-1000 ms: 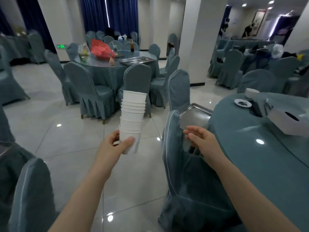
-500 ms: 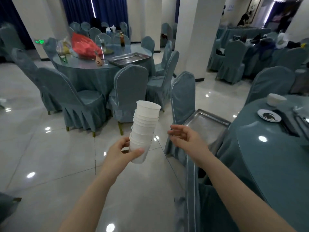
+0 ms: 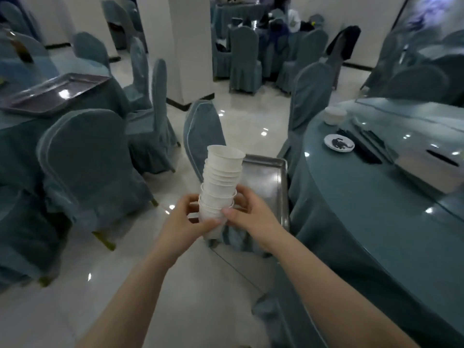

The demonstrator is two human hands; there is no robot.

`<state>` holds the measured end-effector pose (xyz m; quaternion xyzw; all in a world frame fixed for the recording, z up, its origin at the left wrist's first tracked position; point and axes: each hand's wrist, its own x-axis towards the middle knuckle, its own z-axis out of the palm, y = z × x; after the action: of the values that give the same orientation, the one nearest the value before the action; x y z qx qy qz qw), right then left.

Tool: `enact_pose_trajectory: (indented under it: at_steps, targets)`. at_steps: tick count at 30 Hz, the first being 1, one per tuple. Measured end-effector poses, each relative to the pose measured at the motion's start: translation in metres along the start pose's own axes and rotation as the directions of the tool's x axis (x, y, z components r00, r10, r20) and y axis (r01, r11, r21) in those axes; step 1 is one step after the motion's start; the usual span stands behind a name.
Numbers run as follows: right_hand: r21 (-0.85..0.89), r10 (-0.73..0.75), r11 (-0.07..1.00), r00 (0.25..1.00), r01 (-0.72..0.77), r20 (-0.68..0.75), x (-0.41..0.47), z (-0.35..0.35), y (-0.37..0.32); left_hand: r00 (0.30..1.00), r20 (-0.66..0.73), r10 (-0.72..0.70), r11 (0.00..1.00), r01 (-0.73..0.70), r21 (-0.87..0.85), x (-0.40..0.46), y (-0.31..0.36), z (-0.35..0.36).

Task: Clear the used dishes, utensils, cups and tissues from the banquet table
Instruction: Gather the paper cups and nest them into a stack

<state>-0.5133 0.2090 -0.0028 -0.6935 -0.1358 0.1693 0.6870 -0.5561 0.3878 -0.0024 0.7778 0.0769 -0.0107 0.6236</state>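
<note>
A tall stack of white paper cups (image 3: 221, 182) stands upright in front of me, over a chair. My left hand (image 3: 185, 222) grips the bottom of the stack from the left. My right hand (image 3: 248, 217) wraps its fingers round the lower cups from the right. Just behind the stack lies a steel tray (image 3: 266, 182) on a covered chair seat. On the round banquet table (image 3: 364, 209) to the right sit a white bowl (image 3: 335, 115), a small dirty saucer (image 3: 339, 143), dark chopsticks (image 3: 364, 146) and a tissue box (image 3: 431, 169).
Blue covered chairs (image 3: 90, 159) crowd the left and stand around the table. Another table at the left carries a second steel tray (image 3: 52, 92). A white pillar (image 3: 185, 46) rises behind. Glossy tiled floor (image 3: 100, 285) runs between the tables.
My right hand has come in and closed on the cup stack, which only the left held before. The view has swung right, bringing the table and tray closer.
</note>
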Motion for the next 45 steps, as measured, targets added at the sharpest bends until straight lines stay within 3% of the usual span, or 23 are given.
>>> enact_pose_trajectory:
  at_steps: [10, 12, 15, 19, 24, 28, 35, 38, 40, 42, 43, 45]
  targets:
    - [0.039, 0.021, 0.999, 0.937, -0.008, -0.349, 0.154, -0.139, 0.038, 0.933, 0.359, 0.009, 0.994, -0.046, 0.095, 0.229, 0.013, 0.079]
    - [0.028, 0.037, 0.999, 0.900, -0.028, -0.434, 0.185, -0.182, 0.049, 0.926, 0.376, -0.019, 0.994, -0.024, 0.108, 0.280, 0.020, 0.104]
    - [0.028, 0.077, 0.997, 0.782, -0.076, -0.619, 0.210, -0.245, 0.068, 0.927, 0.368, -0.073, 0.990, 0.024, 0.137, 0.342, 0.028, 0.133]
    - [0.009, 0.090, 0.988, 0.533, -0.153, -0.841, 0.217, -0.318, 0.094, 0.899, 0.421, -0.122, 0.988, 0.069, 0.138, 0.404, 0.024, 0.153]
    - [0.041, 0.106, 0.975, 0.299, -0.217, -0.948, 0.225, -0.378, 0.123, 0.866, 0.433, -0.248, 0.969, 0.225, 0.105, 0.445, 0.011, 0.173]
    - [0.068, 0.123, 0.964, 0.205, -0.259, -0.971, 0.232, -0.409, 0.142, 0.839, 0.444, -0.315, 0.948, 0.295, 0.115, 0.459, -0.002, 0.177]
    - [0.088, 0.122, 0.966, 0.125, -0.244, -0.985, 0.263, -0.456, 0.154, 0.830, 0.359, -0.427, 0.903, 0.416, 0.109, 0.473, -0.023, 0.172]
    - [0.163, 0.191, 0.953, 0.087, -0.256, -0.978, 0.275, -0.454, 0.157, 0.815, 0.320, -0.483, 0.872, 0.480, 0.092, 0.471, -0.031, 0.167]
    - [0.254, 0.255, 0.924, -0.035, -0.285, -0.966, 0.273, -0.437, 0.157, 0.802, 0.312, -0.510, 0.854, 0.516, 0.069, 0.468, -0.036, 0.164]
    - [0.230, 0.204, 0.935, -0.120, -0.269, -0.972, 0.266, -0.405, 0.161, 0.790, 0.311, -0.528, 0.840, 0.540, 0.054, 0.464, -0.040, 0.161]
    - [0.199, 0.177, 0.939, -0.099, -0.281, -0.979, 0.263, -0.384, 0.166, 0.787, 0.311, -0.534, 0.836, 0.547, 0.050, 0.463, -0.042, 0.160]
    - [0.156, 0.195, 0.917, 0.069, -0.367, -0.978, 0.256, -0.336, 0.182, 0.778, 0.310, -0.547, 0.826, 0.561, 0.051, 0.460, -0.049, 0.155]
